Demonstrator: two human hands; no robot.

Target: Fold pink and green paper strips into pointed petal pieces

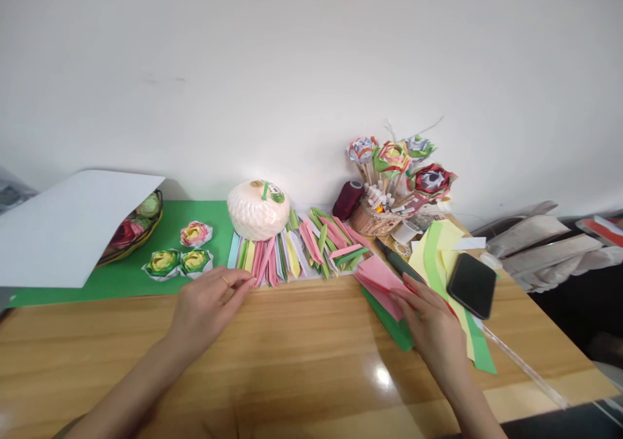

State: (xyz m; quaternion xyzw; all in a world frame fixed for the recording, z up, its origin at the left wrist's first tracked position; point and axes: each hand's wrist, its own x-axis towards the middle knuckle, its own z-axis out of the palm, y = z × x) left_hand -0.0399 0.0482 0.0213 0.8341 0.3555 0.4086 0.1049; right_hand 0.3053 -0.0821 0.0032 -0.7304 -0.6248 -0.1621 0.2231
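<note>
My left hand (207, 306) lies flat on the wooden table (302, 348), fingers stretched toward a row of folded paper strips (296, 248) in pink, green, yellow and white; its fingertips nearly touch them and it holds nothing. My right hand (428, 319) rests, fingers extended, on a stack of pink and green paper sheets (382, 286), touching the top pink sheet. A black phone (471, 285) lies on yellow and green sheets (438, 251) just right of that hand.
A white coconut (257, 209) stands behind the strips. Three paper flowers (182, 252) sit on a green mat (195, 218). A basket (131, 231) under white card (73, 225) is at left. A wicker basket of paper roses (389, 186), maroon thread spool (347, 200) and a pen (399, 264) stand at the back right.
</note>
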